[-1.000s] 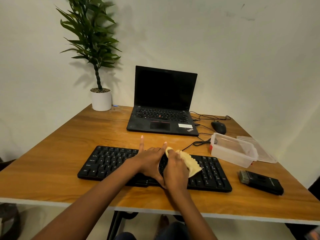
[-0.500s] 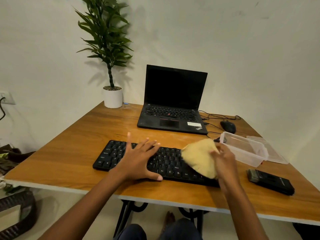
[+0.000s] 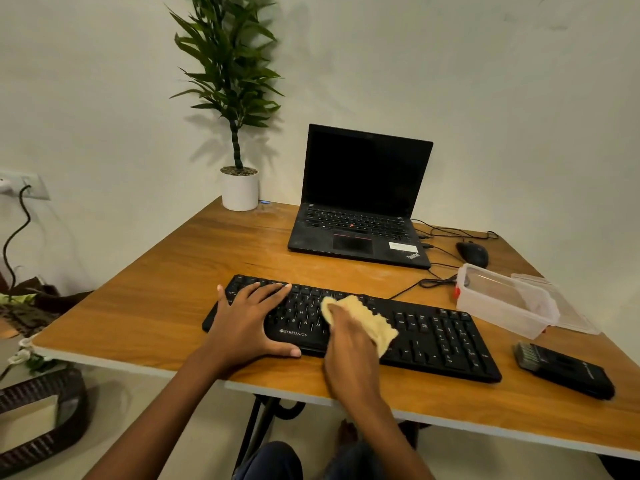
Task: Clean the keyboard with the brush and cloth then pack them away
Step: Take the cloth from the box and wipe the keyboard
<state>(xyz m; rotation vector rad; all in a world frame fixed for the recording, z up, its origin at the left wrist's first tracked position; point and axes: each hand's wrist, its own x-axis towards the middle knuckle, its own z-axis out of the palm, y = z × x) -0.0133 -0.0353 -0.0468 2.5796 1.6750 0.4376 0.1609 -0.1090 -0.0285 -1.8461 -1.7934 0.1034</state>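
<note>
A black keyboard (image 3: 436, 336) lies near the table's front edge. My left hand (image 3: 249, 320) rests flat on its left end, fingers spread, thumb along the front edge. My right hand (image 3: 348, 344) holds a yellow cloth (image 3: 370, 322) down on the keys at the keyboard's middle. A black brush (image 3: 562, 370) lies on the table to the right of the keyboard, bristles toward me. Behind the brush stands an open clear plastic box (image 3: 502, 299), with its lid (image 3: 561, 303) beside it on the right.
An open black laptop (image 3: 360, 202) stands at the back of the wooden table (image 3: 166, 296), with a black mouse (image 3: 472, 253) and cables to its right. A potted plant (image 3: 239, 181) occupies the back left corner. A dark basket (image 3: 41, 417) sits on the floor at left.
My right hand has brought the cloth back left, from above the keyboard's right part down onto its middle keys. My left hand stays on the left end. The view has shifted left.
</note>
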